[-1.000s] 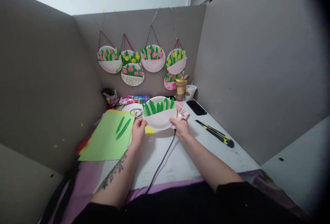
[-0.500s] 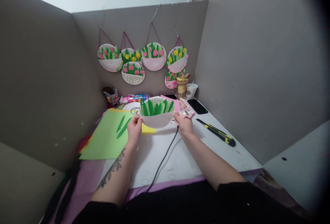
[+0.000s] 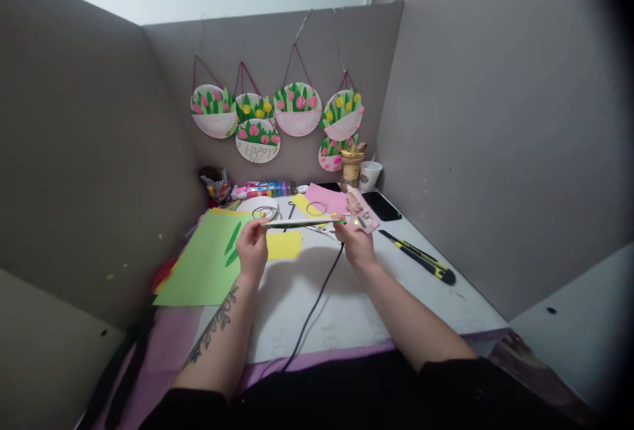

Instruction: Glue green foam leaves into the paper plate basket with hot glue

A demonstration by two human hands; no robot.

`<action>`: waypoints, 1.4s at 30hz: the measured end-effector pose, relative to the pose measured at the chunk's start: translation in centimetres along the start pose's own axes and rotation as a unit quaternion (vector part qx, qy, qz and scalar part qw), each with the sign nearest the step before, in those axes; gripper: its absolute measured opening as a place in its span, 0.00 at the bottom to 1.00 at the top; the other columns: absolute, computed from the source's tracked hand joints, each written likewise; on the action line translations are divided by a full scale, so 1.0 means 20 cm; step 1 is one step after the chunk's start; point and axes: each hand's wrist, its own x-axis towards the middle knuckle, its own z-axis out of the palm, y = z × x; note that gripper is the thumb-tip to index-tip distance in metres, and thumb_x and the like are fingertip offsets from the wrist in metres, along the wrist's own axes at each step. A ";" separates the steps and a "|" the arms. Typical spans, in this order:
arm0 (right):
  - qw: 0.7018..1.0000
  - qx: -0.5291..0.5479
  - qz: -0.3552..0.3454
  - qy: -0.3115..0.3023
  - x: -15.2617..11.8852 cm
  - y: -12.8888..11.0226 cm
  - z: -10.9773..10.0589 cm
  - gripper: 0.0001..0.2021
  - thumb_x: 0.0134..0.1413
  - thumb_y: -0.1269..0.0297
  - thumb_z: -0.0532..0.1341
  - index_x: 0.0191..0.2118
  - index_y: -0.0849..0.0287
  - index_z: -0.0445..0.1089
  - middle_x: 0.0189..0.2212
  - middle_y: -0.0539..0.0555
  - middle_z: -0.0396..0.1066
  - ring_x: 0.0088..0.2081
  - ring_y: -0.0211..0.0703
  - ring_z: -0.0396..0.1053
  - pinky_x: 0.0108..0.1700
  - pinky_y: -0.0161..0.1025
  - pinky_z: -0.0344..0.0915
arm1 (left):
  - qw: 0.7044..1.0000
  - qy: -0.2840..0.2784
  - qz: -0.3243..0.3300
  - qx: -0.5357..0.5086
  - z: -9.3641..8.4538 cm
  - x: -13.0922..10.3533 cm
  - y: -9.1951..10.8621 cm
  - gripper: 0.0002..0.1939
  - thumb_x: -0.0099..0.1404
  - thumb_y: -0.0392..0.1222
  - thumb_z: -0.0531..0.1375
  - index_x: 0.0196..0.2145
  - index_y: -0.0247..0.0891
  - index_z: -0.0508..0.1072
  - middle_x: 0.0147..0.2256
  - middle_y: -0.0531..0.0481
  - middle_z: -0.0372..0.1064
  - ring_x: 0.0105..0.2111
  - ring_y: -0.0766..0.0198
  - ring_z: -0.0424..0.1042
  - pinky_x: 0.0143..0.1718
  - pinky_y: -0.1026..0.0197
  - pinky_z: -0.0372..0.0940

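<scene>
A white paper plate basket (image 3: pixel 302 223) with green paper leaves is held edge-on above the table, so only its thin rim shows. My left hand (image 3: pixel 253 245) pinches its left end, and my right hand (image 3: pixel 357 245) grips the right end. Left of my left hand lies a light green sheet (image 3: pixel 198 265) with dark green paper leaves (image 3: pixel 232 245) on it. A yellow paper piece (image 3: pixel 284 246) rests below the plate. Close by my right hand is a pink patterned box (image 3: pixel 364 212), and a black cable (image 3: pixel 317 308) runs from near that hand toward me.
A black-and-yellow utility knife (image 3: pixel 421 258) and a phone (image 3: pixel 382 206) lie to the right. Finished plate baskets (image 3: pixel 297 119) hang on the grey partition (image 3: pixel 257 40). At the back stand a white cup (image 3: pixel 370 176), a tan cup (image 3: pixel 351 167) and a pen holder (image 3: pixel 216 187). Pink paper (image 3: pixel 329 199) lies behind the plate.
My hands have tipped the paper plate basket from facing me to nearly level and edge-on. Its leaves are now mostly out of sight, and the yellow and pink papers behind show more.
</scene>
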 end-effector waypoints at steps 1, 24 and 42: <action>1.000 0.000 -0.006 -0.009 -0.01 -0.01 0.00 0.18 0.39 0.52 0.70 0.32 0.62 0.74 0.20 0.48 0.67 0.24 0.38 0.63 0.26 0.36 0.61 | 1.000 0.006 0.019 0.016 -0.01 0.00 0.00 0.09 0.62 0.45 0.60 0.36 0.39 0.76 0.36 0.47 0.75 0.39 0.60 0.73 0.45 0.59 0.66; 0.997 -0.042 -0.066 -0.021 -0.03 -0.10 -0.03 0.17 0.44 0.50 0.68 0.31 0.61 0.74 0.25 0.52 0.71 0.32 0.42 0.68 0.34 0.37 0.65 | 0.973 0.022 0.195 0.121 0.00 -0.02 -0.02 0.08 0.65 0.41 0.58 0.34 0.38 0.76 0.33 0.47 0.78 0.35 0.62 0.76 0.40 0.59 0.70; 0.998 0.041 0.030 0.026 0.00 -0.04 0.01 0.12 0.35 0.63 0.70 0.28 0.60 0.70 0.22 0.48 0.70 0.25 0.37 0.65 0.28 0.34 0.63 | 0.993 -0.066 -0.044 0.090 0.02 0.00 -0.03 0.13 0.63 0.47 0.58 0.37 0.35 0.75 0.35 0.46 0.75 0.35 0.61 0.72 0.39 0.61 0.66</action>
